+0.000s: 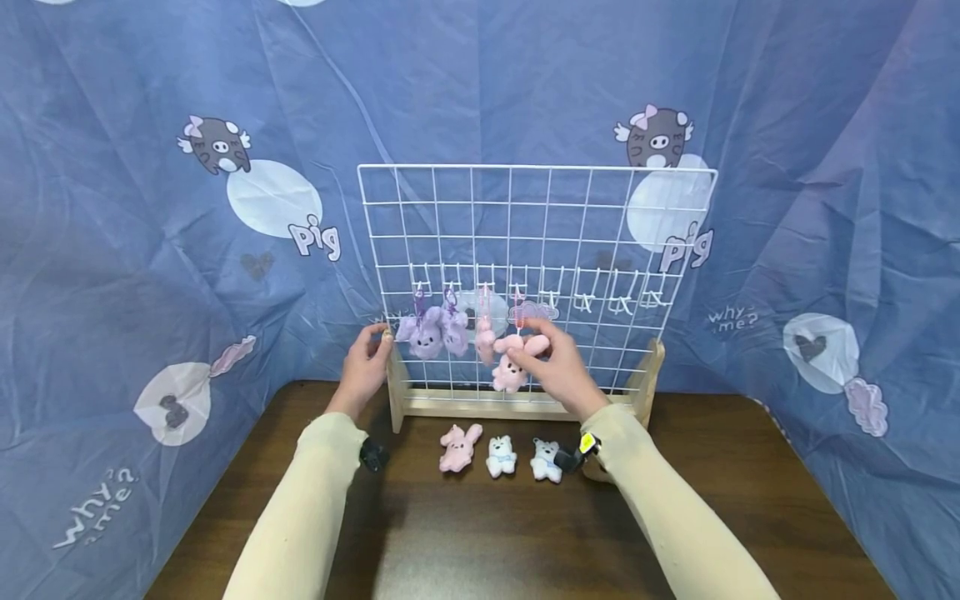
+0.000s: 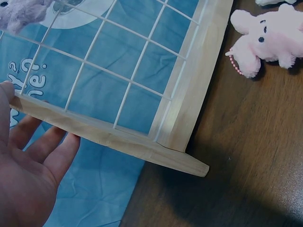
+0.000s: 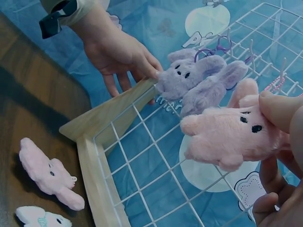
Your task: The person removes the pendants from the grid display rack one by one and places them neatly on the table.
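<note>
My right hand (image 1: 564,371) pinches a pink plush bunny keychain (image 1: 510,377) in front of the white wire grid, its strap reaching up to a hook (image 1: 517,292). In the right wrist view the thumb presses near the head of this bunny (image 3: 220,135). My left hand (image 1: 362,368) grips the wooden side post (image 2: 106,132) of the stand, thumb in front and fingers behind. Two purple plush bunnies (image 1: 425,335) hang close by on the left hooks. Another pink bunny (image 1: 485,340) hangs between them and my right hand.
White hooks (image 1: 585,302) without plushes line the grid's right side. On the brown table (image 1: 480,533) before the stand lie a pink bunny (image 1: 458,447) and two white plush bears (image 1: 501,457). A blue printed curtain (image 1: 480,83) surrounds the table.
</note>
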The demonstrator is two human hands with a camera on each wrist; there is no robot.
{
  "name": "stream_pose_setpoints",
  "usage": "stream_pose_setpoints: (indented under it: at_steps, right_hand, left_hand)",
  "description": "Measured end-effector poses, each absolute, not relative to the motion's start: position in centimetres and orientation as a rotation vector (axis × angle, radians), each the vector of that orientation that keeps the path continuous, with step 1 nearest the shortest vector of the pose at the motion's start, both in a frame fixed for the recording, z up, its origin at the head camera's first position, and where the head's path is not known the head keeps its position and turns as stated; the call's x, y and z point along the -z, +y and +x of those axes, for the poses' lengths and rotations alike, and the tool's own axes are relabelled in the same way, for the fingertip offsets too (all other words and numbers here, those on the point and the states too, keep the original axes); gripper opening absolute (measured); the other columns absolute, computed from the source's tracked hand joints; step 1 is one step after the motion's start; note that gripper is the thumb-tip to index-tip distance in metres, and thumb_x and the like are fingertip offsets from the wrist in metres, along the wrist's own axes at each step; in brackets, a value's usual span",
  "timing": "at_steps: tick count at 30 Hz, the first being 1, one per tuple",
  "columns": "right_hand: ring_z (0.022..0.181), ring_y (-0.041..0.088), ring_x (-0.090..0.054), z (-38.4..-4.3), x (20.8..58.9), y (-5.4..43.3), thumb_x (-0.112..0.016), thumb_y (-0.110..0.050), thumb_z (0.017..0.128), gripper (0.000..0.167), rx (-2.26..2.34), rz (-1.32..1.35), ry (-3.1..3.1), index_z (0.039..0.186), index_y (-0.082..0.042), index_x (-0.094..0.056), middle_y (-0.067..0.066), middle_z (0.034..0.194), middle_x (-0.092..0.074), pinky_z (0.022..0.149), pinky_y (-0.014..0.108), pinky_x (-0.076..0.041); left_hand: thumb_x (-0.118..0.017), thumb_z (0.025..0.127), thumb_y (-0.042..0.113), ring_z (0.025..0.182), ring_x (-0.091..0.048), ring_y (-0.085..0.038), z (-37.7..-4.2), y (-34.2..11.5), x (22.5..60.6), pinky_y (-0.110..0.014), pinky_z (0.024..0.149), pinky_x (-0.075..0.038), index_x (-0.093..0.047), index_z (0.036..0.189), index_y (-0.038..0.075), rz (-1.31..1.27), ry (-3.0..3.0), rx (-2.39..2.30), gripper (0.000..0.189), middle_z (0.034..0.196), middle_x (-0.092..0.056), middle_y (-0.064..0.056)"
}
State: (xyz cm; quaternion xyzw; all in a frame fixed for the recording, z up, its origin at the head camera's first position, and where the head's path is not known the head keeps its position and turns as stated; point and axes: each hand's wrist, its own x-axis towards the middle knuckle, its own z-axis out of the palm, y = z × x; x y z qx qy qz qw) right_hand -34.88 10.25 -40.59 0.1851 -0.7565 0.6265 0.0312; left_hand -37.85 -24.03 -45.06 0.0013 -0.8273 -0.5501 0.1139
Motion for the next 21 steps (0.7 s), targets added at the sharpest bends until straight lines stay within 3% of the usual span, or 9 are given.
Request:
stream_pose_setpoints:
  at_steps: [14, 21]
  right_hand:
    - [0.088, 0.021, -0.067, -34.3, 40.0, 10.7, -0.077, -0.013, 0.097, 0.055, -1.937, 0.652, -2.308, 0.148, -0.006, -0.057, 0.015, 0.104, -0.07, 0.074, 0.029, -0.06]
    - [0.087, 0.02, -0.068, -33.7, 39.5, 11.0, -0.076, -0.013, 0.098, 0.051, -1.921, 0.684, -2.317, 0.145, -0.008, -0.059, 0.016, 0.106, -0.071, 0.075, 0.035, -0.061]
  left_hand:
    - [-0.049, 0.113, 0.035, 0.135, -0.056, -0.043, -37.9, -24.1, 45.1, -0.059, 0.106, -0.049, -0.048, 0.152, 0.012, 0.001, -2.428, 1.608, 0.045, 0.146, -0.058, -0.028]
    - [-0.049, 0.113, 0.035, 0.136, -0.055, -0.043, -38.0, -24.2, 45.2, -0.059, 0.107, -0.048, -0.048, 0.152, 0.012, 0.006, -2.437, 1.61, 0.046, 0.147, -0.058, -0.028]
